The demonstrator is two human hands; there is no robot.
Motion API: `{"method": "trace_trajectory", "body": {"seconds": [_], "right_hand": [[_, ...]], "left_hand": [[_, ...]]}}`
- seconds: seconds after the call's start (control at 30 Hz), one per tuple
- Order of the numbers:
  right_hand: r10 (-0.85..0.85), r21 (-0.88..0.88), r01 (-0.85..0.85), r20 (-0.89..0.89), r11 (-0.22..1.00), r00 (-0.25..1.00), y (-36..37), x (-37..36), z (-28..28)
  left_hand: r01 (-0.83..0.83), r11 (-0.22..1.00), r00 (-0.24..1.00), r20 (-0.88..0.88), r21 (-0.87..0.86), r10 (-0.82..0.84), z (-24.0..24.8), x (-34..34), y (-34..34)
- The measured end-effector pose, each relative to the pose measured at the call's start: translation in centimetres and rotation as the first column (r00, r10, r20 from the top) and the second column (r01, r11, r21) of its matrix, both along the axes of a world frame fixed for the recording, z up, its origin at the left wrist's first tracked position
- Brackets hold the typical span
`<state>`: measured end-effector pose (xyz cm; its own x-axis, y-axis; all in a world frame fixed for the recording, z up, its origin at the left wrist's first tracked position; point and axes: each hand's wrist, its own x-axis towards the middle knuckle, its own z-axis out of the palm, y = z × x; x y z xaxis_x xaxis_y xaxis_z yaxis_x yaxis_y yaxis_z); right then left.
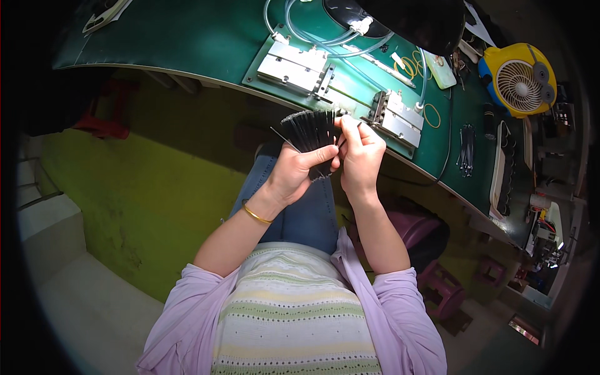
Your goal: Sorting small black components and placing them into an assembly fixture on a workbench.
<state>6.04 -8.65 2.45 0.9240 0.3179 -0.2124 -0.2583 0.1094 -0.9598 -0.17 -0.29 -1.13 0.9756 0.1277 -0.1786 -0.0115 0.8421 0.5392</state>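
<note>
A fanned bundle of thin black wire-like strips (307, 131) with pale tips sits in my left hand (294, 170). The thumb lies across its lower part, and one strip sticks out to the left. My right hand (361, 150) is closed in a pinch at the bundle's right edge, close to the left thumb. Its fingertips seem to hold a strip, though the fingers partly hide it. Just beyond the hands, two silver pneumatic clamp blocks, a left one (292, 65) and a right one (400, 120), are mounted on a metal plate on the green bench.
Clear air hoses (306, 37) curve over the green bench top (187, 34). A dark lamp head (412, 22) overhangs the back. To the right are a yellow and blue fan (520, 81) and another bunch of black strips (466, 149). A purple stool (415, 231) stands below the bench.
</note>
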Motion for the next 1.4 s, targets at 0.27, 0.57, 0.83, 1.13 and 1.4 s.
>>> {"method": "trace_trajectory", "body": {"seconds": [0.27, 0.57, 0.83, 1.13, 1.4], "right_hand": [[-0.027, -0.01, 0.027, 0.016, 1.0, 1.0, 0.1, -0.1, 0.0], [0.039, -0.082, -0.025, 0.178, 0.996, 0.983, 0.1, -1.1, 0.2], [0.021, -0.077, -0.013, 0.109, 0.997, 0.994, 0.3, -0.9, 0.2], [-0.002, -0.043, 0.002, 0.005, 0.999, 1.0, 0.2, -0.2, 0.1], [0.003, -0.052, -0.003, -0.01, 0.999, 1.0, 0.0, 0.1, 0.3]], "left_hand": [[0.004, 1.0, 1.0, 0.015, -0.018, -0.004, 0.3, 0.0, -0.1], [-0.018, 1.0, 1.0, -0.005, 0.013, 0.018, 1.3, -0.8, 0.3], [-0.049, 0.999, 0.997, -0.06, -0.007, 0.049, 0.9, -0.9, 0.0], [-0.027, 1.0, 0.998, -0.055, 0.0, 0.027, 1.1, -0.4, 0.0], [-0.027, 1.0, 0.998, -0.053, 0.005, 0.027, 0.9, -0.1, -0.4]]}}
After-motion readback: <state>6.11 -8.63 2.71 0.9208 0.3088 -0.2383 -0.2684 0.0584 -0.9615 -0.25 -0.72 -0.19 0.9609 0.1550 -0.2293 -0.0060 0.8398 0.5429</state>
